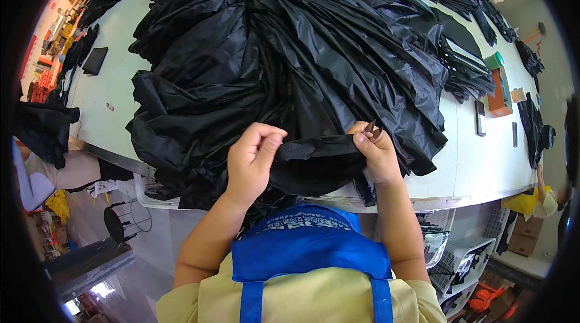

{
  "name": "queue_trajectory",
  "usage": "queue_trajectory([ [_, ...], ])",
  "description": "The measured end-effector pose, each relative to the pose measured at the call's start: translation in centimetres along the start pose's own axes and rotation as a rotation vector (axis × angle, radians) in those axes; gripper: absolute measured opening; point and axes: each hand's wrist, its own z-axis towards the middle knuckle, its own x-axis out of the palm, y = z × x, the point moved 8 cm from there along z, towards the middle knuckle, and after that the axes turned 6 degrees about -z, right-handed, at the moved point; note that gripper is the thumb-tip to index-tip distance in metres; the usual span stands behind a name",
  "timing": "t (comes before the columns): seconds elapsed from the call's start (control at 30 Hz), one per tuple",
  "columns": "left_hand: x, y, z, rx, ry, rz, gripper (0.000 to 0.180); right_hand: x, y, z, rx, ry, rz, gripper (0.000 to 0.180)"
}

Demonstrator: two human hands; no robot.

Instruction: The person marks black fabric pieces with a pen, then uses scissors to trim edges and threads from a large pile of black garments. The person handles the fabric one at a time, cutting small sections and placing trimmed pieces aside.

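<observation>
Two hands are showing at the near edge of the white table (121, 81): one left hand (251, 163) and one right hand (377, 154). One big heap of black fabric (290, 51) is covering the table's middle. Toward the table's right end, one orange box (499, 90) is lying, with two dark slim devices, a phone (480, 118) and a narrower bar (515, 134), lying nearer the table's front edge. One dark tablet (95, 60) is lying near the table's left end.

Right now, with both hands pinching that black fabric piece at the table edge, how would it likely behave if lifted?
Probably floppy: the black fabric piece sags between the left hand and right hand. Likely light, since fingertip pinches alone hold it. Its sheen, like the creased black fabric pile on the white table, hints it may be slippery.
</observation>
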Motion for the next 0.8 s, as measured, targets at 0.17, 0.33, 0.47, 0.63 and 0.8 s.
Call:
queue_trajectory([
  [0.17, -2.4, -3.8, -0.4, 0.395, 0.031, -0.051, 0.035, -0.4, -1.6, -0.4, 0.06, -0.084, 0.29, 0.015],
  [0.33, 5.0, -4.5, -0.9, 0.344, 0.262, 0.426, 0.039, 3.3, 0.1, -1.0, -0.158, 0.077, -0.074, 0.017],
  [0.47, 3.8, 3.8, -2.3, 0.342, 0.694, 0.921, 0.034, 2.7, 1.2, -3.1, -0.175, 0.102, -0.404, 0.016],
  [0.63, -5.7, 11.3, -2.2, 0.282, 0.756, 1.338, 0.021, -6.9, -2.8, -8.7, 0.106, -0.324, -1.191, 0.042],
  [0.8, -3.6, 13.8, -1.4, -0.335, 1.036, 1.476, 0.041, -9.4, -8.8, -14.4, 0.32, -0.394, -1.267, 0.049],
])
